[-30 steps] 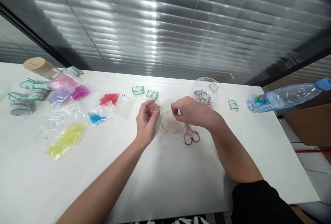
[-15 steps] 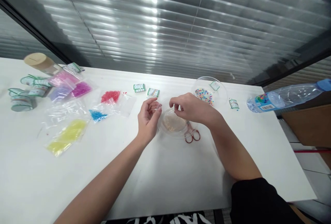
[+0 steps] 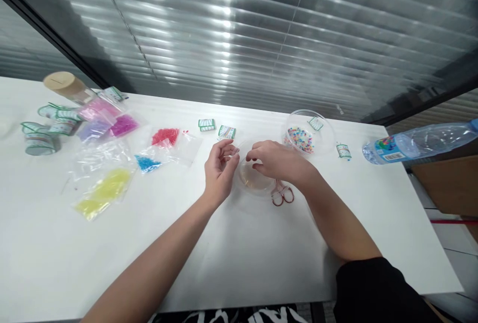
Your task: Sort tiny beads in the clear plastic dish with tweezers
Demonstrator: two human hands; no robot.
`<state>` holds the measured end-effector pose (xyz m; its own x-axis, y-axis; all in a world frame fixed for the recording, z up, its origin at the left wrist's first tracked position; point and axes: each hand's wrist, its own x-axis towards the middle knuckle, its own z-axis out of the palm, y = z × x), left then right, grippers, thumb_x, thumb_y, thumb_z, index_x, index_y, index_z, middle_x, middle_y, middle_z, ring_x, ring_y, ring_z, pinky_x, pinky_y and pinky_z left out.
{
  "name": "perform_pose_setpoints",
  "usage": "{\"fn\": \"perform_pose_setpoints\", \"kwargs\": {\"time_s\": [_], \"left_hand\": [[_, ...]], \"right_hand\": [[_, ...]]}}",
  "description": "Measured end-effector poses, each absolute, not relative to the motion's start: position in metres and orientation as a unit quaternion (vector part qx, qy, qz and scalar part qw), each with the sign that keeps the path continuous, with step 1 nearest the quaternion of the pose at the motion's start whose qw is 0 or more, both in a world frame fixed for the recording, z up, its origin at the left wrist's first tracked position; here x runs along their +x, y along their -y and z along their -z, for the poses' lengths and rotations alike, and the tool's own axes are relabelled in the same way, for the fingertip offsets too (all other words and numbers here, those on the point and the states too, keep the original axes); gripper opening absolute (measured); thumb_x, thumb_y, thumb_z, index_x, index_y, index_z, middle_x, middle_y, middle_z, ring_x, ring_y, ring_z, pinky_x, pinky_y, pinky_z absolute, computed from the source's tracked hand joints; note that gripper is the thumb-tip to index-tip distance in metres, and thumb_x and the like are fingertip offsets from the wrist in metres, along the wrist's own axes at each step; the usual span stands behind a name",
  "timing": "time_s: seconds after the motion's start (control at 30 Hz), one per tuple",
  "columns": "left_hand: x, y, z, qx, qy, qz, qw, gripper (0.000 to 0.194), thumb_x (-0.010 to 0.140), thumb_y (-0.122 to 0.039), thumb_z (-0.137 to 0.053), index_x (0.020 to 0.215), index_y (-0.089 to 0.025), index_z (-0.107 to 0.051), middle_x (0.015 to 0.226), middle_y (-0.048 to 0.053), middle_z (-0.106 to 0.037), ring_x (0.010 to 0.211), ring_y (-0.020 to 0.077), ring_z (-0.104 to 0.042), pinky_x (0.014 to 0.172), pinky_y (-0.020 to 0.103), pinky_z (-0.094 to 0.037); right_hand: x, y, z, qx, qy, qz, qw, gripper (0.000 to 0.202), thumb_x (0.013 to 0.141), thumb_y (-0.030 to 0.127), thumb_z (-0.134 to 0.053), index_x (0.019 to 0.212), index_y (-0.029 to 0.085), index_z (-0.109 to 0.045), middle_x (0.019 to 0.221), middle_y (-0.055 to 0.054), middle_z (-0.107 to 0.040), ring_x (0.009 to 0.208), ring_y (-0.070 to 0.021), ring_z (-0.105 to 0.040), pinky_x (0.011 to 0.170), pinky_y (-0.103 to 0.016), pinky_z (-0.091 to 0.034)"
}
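My left hand [image 3: 221, 171] is at the left edge of a clear round dish [image 3: 256, 176], thumb and fingertips pinched together on something too small to make out. Over the dish's back right side hovers my right hand [image 3: 276, 160], its fingers curved and its thumb apart from them, with nothing visible between. Scissors with rose-coloured handles [image 3: 283, 195] lie at the dish's right edge, their blades partly hidden. Behind my right hand, a second clear bowl [image 3: 328, 131] holds multicoloured beads [image 3: 300, 140] and a small green-and-white packet [image 3: 315, 123].
Bags of red beads [image 3: 165, 137], blue beads [image 3: 147, 163], yellow beads [image 3: 104, 193] and pink beads [image 3: 99, 109] lie left on the white table [image 3: 179, 268]. Small packets [image 3: 226, 132] sit behind my left hand. A plastic bottle [image 3: 418, 143] lies at the right.
The whole view has shifted slightly, so most things appear further right. My right hand's thumb and fingers have parted. My left hand keeps its pinched pose.
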<state>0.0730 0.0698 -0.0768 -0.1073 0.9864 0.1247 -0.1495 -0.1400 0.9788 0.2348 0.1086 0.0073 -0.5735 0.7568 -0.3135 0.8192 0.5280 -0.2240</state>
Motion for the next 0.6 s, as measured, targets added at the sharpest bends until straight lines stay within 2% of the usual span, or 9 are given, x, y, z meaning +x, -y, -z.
{"fn": "perform_pose_setpoints", "kwargs": {"time_s": [0.13, 0.23, 0.47, 0.6], "left_hand": [[0.073, -0.07, 0.078, 0.465, -0.447, -0.596, 0.478, 0.035, 0.085, -0.032, -0.066, 0.117, -0.023, -0.059, 0.099, 0.005, -0.063, 0.096, 0.0175, -0.062, 0.085, 0.031, -0.049], [0.073, -0.071, 0.078, 0.465, -0.449, -0.596, 0.477, 0.035, 0.084, -0.032, -0.065, 0.117, -0.023, -0.059, 0.098, 0.005, -0.063, 0.095, 0.0177, -0.063, 0.086, 0.032, -0.05], [0.073, -0.07, 0.077, 0.463, -0.45, -0.595, 0.48, 0.035, 0.084, -0.033, -0.065, 0.117, -0.023, -0.058, 0.099, 0.005, -0.063, 0.096, 0.0176, -0.063, 0.085, 0.031, -0.05], [0.073, -0.07, 0.076, 0.467, -0.45, -0.593, 0.477, 0.035, 0.085, -0.033, -0.065, 0.117, -0.023, -0.058, 0.098, 0.005, -0.063, 0.096, 0.018, -0.063, 0.085, 0.032, -0.05]], "right_hand": [[0.231, -0.111, -0.001, 0.432, -0.876, 0.187, 0.104, 0.018, 0.09, 0.015, -0.055, 0.087, 0.017, -0.073, 0.093, -0.007, -0.068, 0.079, -0.0158, -0.06, 0.059, -0.026, -0.033], [0.231, -0.111, 0.002, 0.431, -0.88, 0.176, 0.099, 0.019, 0.091, 0.012, -0.052, 0.085, 0.017, -0.07, 0.09, -0.006, -0.068, 0.076, -0.0146, -0.059, 0.059, -0.026, -0.033], [0.232, -0.109, 0.005, 0.453, -0.879, 0.104, 0.105, 0.017, 0.095, 0.013, -0.047, 0.096, 0.016, -0.064, 0.094, -0.008, -0.065, 0.078, -0.0167, -0.058, 0.058, -0.027, -0.031], [0.233, -0.108, -0.002, 0.421, -0.889, 0.161, 0.088, 0.019, 0.09, 0.011, -0.051, 0.097, 0.02, -0.067, 0.098, -0.005, -0.066, 0.083, -0.0163, -0.059, 0.06, -0.026, -0.032]]}}
